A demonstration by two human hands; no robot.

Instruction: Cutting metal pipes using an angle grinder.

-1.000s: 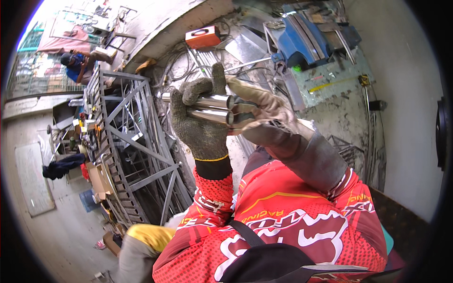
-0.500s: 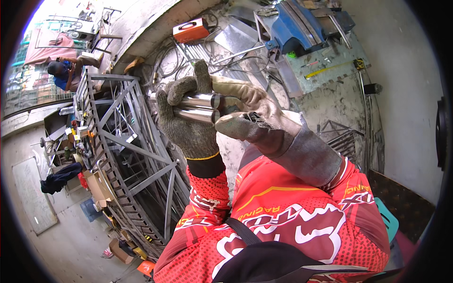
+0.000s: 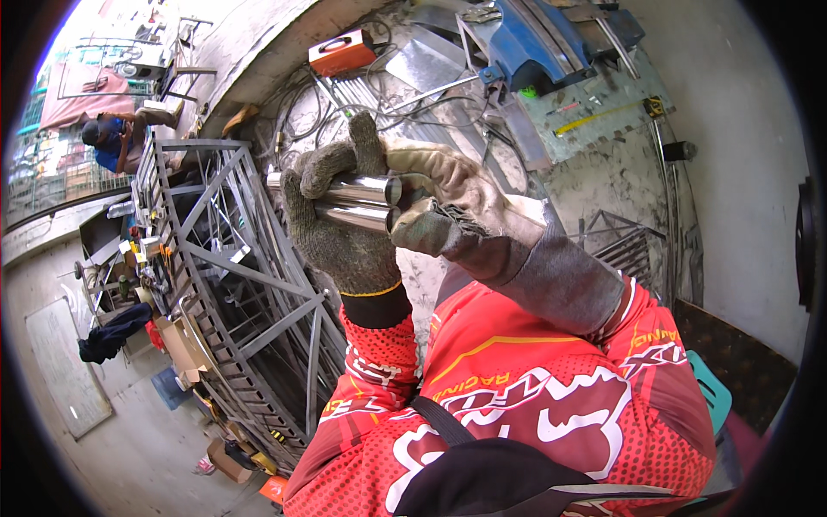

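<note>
Two short, shiny metal tubes [image 3: 355, 215] lie side by side across my left hand [image 3: 345, 250], which wears a dark grey knit glove. Its fingers curl over the upper tube, and one finger points away from me. My right hand [image 3: 474, 207], in a thick cream and grey leather work glove, is at the tubes' right ends. Its bent thumb and fingers close around those ends, and the glove hides part of them. A frayed patch shows on the right glove near the thumb. Both hands are raised in front of my body.
At left stands a large grey metal frame [image 3: 274, 340] holding long bars. A blue vise [image 3: 538, 52] and a yellow tape measure [image 3: 603, 119] are at upper right. An orange box [image 3: 342, 53] sits beyond my hands, near cables. A person [image 3: 116, 142] sits at far left.
My right thumb has shifted slightly up against the tube ends. The left hand keeps its hold on the tubes, and the view has tilted a little.
</note>
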